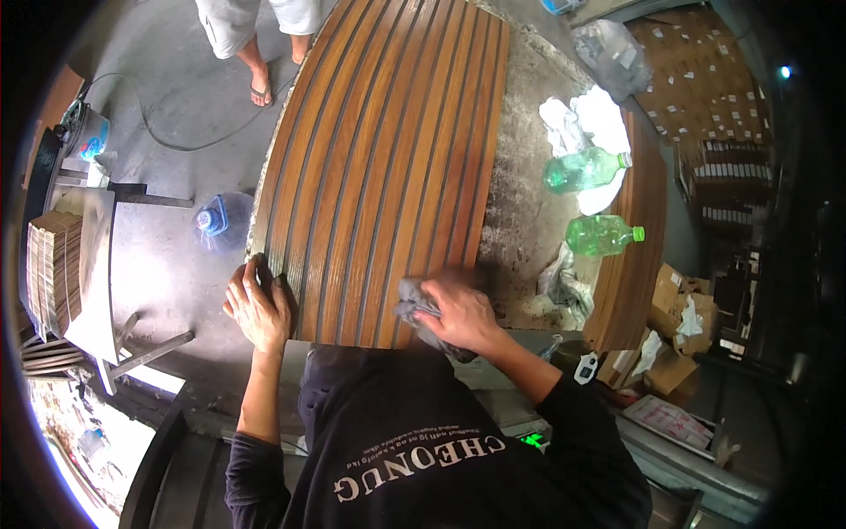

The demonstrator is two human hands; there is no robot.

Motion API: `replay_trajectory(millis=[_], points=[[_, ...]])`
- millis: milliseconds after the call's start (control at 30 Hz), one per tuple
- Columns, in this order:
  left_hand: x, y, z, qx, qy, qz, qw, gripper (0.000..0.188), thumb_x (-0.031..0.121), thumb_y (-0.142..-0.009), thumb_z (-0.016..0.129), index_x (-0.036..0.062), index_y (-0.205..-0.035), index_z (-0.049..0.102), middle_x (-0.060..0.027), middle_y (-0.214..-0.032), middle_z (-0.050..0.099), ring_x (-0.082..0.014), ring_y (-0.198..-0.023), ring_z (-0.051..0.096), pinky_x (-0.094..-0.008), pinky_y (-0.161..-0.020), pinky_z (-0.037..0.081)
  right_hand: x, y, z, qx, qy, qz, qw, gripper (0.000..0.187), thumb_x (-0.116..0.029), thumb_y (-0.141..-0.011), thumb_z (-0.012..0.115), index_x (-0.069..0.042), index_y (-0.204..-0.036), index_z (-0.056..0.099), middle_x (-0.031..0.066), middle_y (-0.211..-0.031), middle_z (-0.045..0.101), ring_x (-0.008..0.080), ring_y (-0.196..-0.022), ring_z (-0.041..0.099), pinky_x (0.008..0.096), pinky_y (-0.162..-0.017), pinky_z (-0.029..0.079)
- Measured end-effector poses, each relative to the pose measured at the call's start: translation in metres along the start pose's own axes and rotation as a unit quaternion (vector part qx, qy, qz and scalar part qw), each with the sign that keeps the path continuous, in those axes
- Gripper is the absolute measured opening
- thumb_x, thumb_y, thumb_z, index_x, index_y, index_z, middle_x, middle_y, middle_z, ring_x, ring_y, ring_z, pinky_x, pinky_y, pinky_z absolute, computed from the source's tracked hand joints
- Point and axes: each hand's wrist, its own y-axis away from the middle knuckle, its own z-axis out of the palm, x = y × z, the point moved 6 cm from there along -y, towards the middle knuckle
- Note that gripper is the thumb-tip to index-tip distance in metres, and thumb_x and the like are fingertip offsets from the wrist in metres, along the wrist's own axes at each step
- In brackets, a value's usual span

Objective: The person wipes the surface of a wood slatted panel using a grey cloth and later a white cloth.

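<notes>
A long brown slatted wood panel (pixel 370 176) with dark grooves lies lengthwise before me on a worn table (pixel 520 212). At the panel's near left corner, my left hand (pixel 257 309) bends its fingers over the edge, with the thumb on the top side. My right hand (pixel 463 313) is closed around a crumpled grey rag (pixel 414 304) and presses it on the panel's near right part. Some fingers of that hand are blurred by motion. To the right are two green clear bottles (pixel 582 170), (pixel 604 235) with caps on, beside white crumpled cloths (pixel 564 278).
Another person's legs (pixel 256 66) show beyond the panel's left side. A large clear water jug (pixel 220 220) is on the floor at left, near stacked cardboard (pixel 55 264). More brown boards (pixel 630 273) and cardboard boxes (pixel 674 335) are at right.
</notes>
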Motion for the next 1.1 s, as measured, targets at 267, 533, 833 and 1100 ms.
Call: replay_trajectory(millis=[267,533,833,1100], points=[[0.004,-0.006,0.003,0.003,-0.006,0.026,1.000,0.043,0.030,-0.084,0.053,0.0112,-0.123,0.048,-0.0118,-0.115,0.051,-0.0304,-0.104,0.048,-0.0440,-0.087,0.034,0.055,-0.100,-0.057,0.128,0.116,0.103,0.980,0.023,-0.032,-0.078,0.062,-0.014,-0.092,0.056,0.0104,-0.077,0.060,0.0300,-0.071,0.062,0.0430,-0.060,0.049],[0.005,0.002,-0.001,0.008,-0.030,0.040,0.999,0.045,0.033,-0.084,0.051,0.0107,-0.124,0.048,-0.0132,-0.117,0.050,-0.0320,-0.105,0.047,-0.0447,-0.087,0.033,0.047,-0.086,-0.047,0.074,0.136,0.046,0.987,0.024,-0.036,-0.078,0.063,-0.014,-0.085,0.056,0.0045,-0.072,0.058,0.0208,-0.063,0.059,0.0352,-0.052,0.048],[-0.002,0.001,-0.001,0.001,-0.022,-0.001,1.000,0.046,0.033,-0.085,0.051,0.0106,-0.124,0.047,-0.0124,-0.117,0.050,-0.0312,-0.107,0.047,-0.0449,-0.089,0.032,0.009,-0.016,0.008,0.014,0.062,-0.039,0.997,0.033,-0.037,-0.072,0.066,-0.014,-0.095,0.058,0.0093,-0.081,0.060,0.0271,-0.071,0.061,0.0407,-0.060,0.048],[0.012,-0.004,-0.004,0.064,0.026,0.021,0.997,0.054,0.027,-0.078,0.059,0.0084,-0.127,0.044,-0.0141,-0.121,0.047,-0.0333,-0.112,0.043,-0.0472,-0.091,0.031,0.100,-0.166,-0.127,0.186,0.098,0.103,0.972,0.030,-0.037,-0.081,0.058,-0.011,-0.096,0.057,0.0089,-0.081,0.064,0.0247,-0.077,0.064,0.0416,-0.064,0.050]])
